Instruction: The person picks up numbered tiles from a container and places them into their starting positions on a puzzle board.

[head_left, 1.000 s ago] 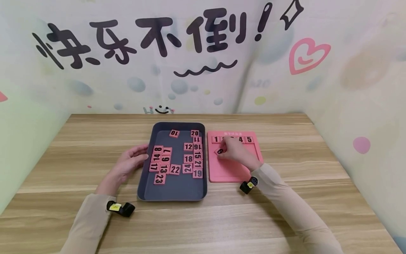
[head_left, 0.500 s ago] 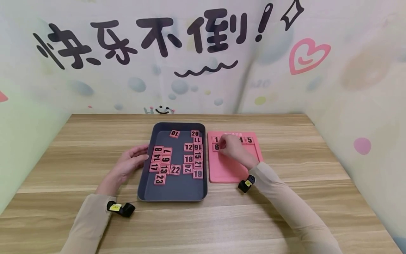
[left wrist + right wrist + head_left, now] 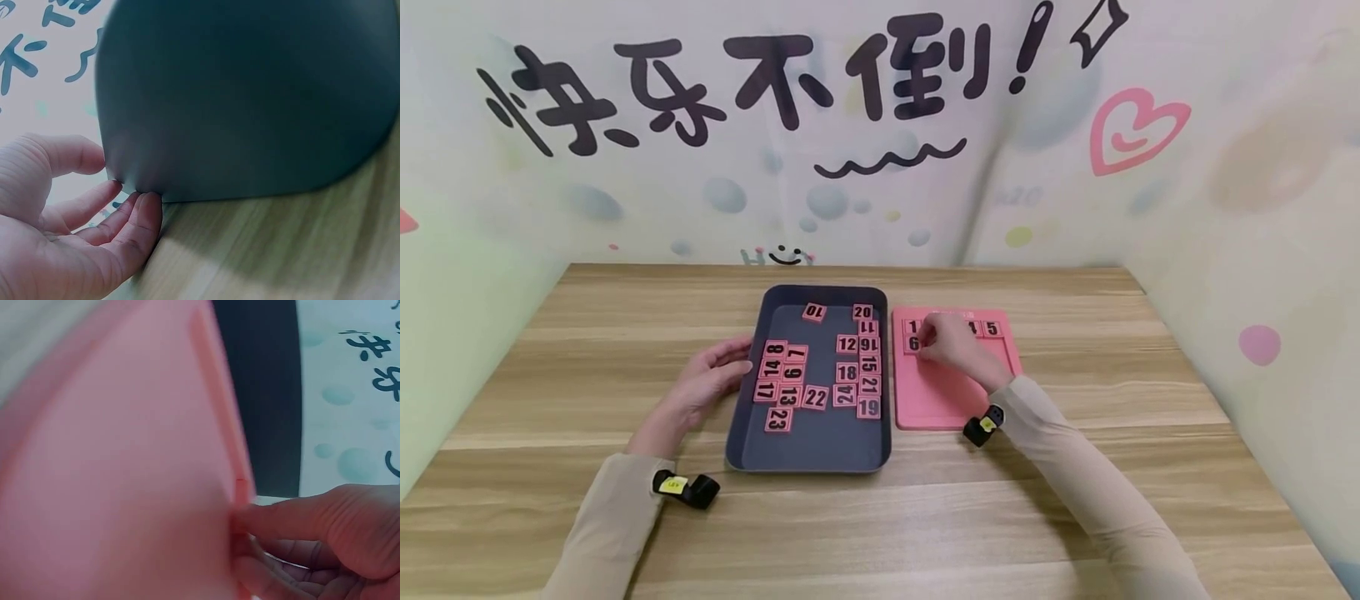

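My left hand (image 3: pixel 706 385) rests at the left side of a dark grey tray (image 3: pixel 827 454); in the left wrist view the thumb and fingertips touch the tray's outer wall (image 3: pixel 237 125). Pink tiles with black numbers lie inside the tray. To its right is a pink board (image 3: pixel 925 408), tiles 1 and 5 showing in its top row. Below tile 1 (image 3: pixel 912 327) lies the number 6 tile (image 3: pixel 913 343). My right hand (image 3: pixel 953 342) pinches at that tile's right edge with thumb and finger, covering part of the top row. In the right wrist view the fingertips (image 3: pixel 250 519) meet the board's tile edge.
Loose tiles, among them 10 (image 3: pixel 813 312), 22 (image 3: pixel 815 397) and 23 (image 3: pixel 778 419), lie at various angles in the tray. Tray and board stand close together on a wooden table (image 3: pixel 1075 517). A printed wall sheet (image 3: pixel 700 208) hangs behind.
My right hand has set the tilted number 6 tile flat below tile 1 and shifted slightly, staying at its right edge. The left hand keeps its place at the tray.
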Demonstrator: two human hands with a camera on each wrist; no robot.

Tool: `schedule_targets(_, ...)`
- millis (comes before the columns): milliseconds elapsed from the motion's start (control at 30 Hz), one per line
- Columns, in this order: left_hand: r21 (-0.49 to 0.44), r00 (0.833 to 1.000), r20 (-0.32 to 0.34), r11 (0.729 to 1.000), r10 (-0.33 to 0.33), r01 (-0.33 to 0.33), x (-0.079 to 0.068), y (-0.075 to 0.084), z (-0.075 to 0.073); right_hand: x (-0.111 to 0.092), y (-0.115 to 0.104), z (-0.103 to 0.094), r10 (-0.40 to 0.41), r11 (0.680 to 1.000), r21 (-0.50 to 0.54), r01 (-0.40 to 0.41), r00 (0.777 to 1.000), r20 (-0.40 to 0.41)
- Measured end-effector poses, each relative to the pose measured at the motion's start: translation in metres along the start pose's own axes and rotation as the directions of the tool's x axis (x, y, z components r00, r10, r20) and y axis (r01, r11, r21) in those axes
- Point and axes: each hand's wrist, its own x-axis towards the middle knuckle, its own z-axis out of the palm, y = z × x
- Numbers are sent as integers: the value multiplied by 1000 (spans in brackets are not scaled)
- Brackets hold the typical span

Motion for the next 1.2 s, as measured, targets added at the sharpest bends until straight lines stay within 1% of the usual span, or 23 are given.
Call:
schedule_targets(100, -2, 1000, 1, 1000, -1, 1, 0, 1, 1, 4, -8, -6, 19, 1000, 18, -19, 1000, -2)
schedule_targets(200, -6, 1000, 0, 1000, 6, -6, 0, 1, 1, 10, -24, -13, 19, 999, 32, -19, 1000, -8)
schedule_targets(300, -11, 1000, 0, 1000, 11, -11, 0, 2, 1, 19, -47, -18, -22, 999, 45, 21, 1000, 6)
schedule_targets(400, -11, 1000, -3, 1000, 10, -10, -1, 2, 0, 29, -69, -16, -85, 992, 97, 80, 995, 50)
schedule_targets(500, -9, 1000, -8, 1000, 7, -8, -1, 3, 1, 40, -86, -6, -150, 978, 159, 133, 984, 99)
schedule_targets(567, -3, 1000, -7, 1000, 6, -6, -1, 3, 1, 47, -95, 1, -179, 969, 197, 152, 976, 124)
schedule_targets(667, 4, 1000, -7, 1000, -1, 1, -1, 3, 1, 55, -103, 15, -209, 954, 252, 165, 965, 161)
schedule_targets(733, 7, 1000, -5, 1000, -2, 2, -1, 3, 1, 59, -108, 23, -216, 947, 277, 160, 959, 184)
schedule_targets(867, 5, 1000, 0, 1000, 2, -2, -1, 2, 0, 66, -115, 38, -215, 956, 248, 156, 948, 234)
schedule_targets(1000, 9, 1000, 4, 1000, 4, -4, 0, 2, 0, 69, -117, 51, -210, 966, 206, 156, 939, 273)
schedule_targets(1200, 10, 1000, 8, 1000, 7, -7, -1, 3, 1, 73, -114, 65, -220, 973, 140, 186, 931, 290)
